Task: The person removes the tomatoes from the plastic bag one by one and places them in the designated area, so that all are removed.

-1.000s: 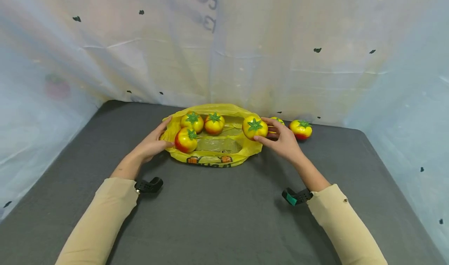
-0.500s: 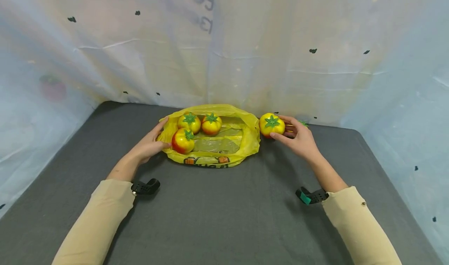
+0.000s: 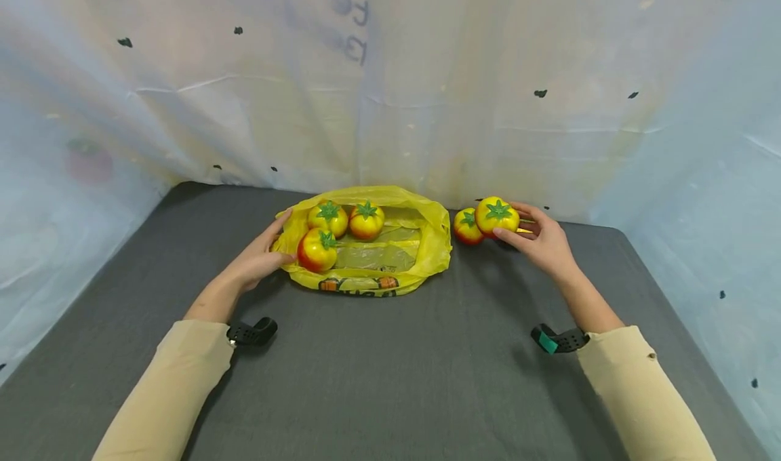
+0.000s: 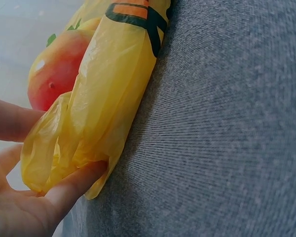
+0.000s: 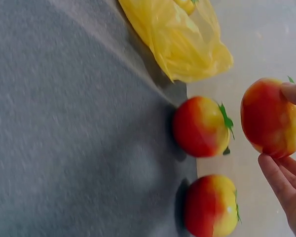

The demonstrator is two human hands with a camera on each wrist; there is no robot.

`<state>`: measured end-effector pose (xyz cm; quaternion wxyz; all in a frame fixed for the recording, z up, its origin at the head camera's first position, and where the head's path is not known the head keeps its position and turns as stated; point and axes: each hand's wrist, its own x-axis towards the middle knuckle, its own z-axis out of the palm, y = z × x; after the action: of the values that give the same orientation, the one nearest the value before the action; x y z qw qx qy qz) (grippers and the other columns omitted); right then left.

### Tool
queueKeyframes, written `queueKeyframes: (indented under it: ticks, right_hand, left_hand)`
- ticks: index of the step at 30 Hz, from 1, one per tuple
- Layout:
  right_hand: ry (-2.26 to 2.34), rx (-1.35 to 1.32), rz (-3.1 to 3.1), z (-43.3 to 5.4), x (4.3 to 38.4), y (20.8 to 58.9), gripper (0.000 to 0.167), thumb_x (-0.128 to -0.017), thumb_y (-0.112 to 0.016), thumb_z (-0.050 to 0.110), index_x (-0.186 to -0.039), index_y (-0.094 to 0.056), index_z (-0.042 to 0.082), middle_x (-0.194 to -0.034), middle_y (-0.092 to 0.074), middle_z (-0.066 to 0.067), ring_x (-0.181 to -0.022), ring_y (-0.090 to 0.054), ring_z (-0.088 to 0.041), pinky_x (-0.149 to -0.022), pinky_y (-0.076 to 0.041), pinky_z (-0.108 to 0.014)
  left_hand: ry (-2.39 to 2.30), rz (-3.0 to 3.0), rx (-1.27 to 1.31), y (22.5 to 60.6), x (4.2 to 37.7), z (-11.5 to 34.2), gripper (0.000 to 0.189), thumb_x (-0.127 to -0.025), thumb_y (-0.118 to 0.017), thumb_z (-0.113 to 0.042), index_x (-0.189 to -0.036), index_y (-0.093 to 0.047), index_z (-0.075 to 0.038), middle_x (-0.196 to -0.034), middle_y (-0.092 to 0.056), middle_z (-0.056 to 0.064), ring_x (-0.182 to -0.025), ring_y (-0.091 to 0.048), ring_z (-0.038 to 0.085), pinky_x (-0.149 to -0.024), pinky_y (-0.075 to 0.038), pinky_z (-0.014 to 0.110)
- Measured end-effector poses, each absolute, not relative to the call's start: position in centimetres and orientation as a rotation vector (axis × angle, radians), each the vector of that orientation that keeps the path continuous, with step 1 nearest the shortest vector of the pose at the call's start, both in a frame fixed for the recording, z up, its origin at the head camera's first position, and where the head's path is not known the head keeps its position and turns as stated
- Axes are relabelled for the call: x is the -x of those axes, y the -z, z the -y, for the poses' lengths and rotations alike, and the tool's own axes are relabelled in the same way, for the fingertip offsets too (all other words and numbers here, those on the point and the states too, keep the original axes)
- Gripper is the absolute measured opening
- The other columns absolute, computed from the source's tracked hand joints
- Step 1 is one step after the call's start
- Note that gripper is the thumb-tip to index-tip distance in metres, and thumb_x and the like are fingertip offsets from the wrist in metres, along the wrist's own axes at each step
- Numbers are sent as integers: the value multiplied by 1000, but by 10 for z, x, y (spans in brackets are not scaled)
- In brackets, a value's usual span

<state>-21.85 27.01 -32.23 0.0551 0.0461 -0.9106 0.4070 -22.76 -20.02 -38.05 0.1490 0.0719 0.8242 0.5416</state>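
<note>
A yellow plastic bag (image 3: pixel 436 244) lies mouth up on the table, with three red-and-yellow toy tomatoes (image 3: pixel 317 249) inside toward its left end. My left hand (image 3: pixel 259 257) grips the bag's left end; in the left wrist view its thumb and fingers lie on either side of the yellow plastic (image 4: pixel 108 84). To the right of the bag, my right hand (image 3: pixel 545 243) holds another toy tomato (image 3: pixel 497 215) above the table, thumb and fingers around its side. Below the held one, the right wrist view shows two more tomatoes (image 5: pixel 200 127) on the table.
A dark grey cloth-covered table (image 3: pixel 390 373) carries everything. Translucent white sheeting (image 3: pixel 451 102) stands right behind the table's back edge and along both sides. One standing tomato (image 3: pixel 466 227) sits between the bag and my right hand; another is mostly hidden behind that hand.
My right hand has carried its tomato from over the bag's right end to the right, uncovering a tomato on the table. My left hand stays at the bag's left end.
</note>
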Motion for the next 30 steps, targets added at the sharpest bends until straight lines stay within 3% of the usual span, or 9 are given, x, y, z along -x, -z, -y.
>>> queueKeyframes:
  ticks: [3,5,12,30]
  right_hand:
    - [-1206,-125,2777,-279,219,322,70,-88,-68,38,-145,-40,9,-141,-46,-20,-125,-52,-36,-88,-52,-25]
    - [-1185,-110,2778,-284,219,321,71,-88,-67,38,-146,-39,8,-141,-46,-22,-124,-52,-37,-86,-51,-22]
    - [-1139,21,2767,-298,219,315,76,-88,-65,44,-147,-36,6,-144,-42,-22,-128,-47,-39,-97,-45,-51]
    - [-1115,230,2755,-336,222,315,82,-89,-59,51,-151,-28,7,-149,-34,-25,-132,-40,-43,-100,-39,-58]
  left_hand:
    - [-1545,-2373,-200,381,229,199,91,-90,-51,0,-155,7,-27,-160,8,20,-142,-16,42,-109,-30,55]
    - [-1538,-2381,-197,380,230,199,91,-90,-51,-1,-155,7,-28,-160,8,18,-143,-14,41,-110,-29,55]
    - [-1543,-2374,-200,379,230,199,91,-91,-52,-1,-154,8,-29,-160,9,19,-142,-16,42,-109,-30,56]
    - [-1527,-2387,-202,381,231,200,90,-92,-51,-2,-154,7,-30,-160,12,17,-144,-11,43,-110,-28,56]
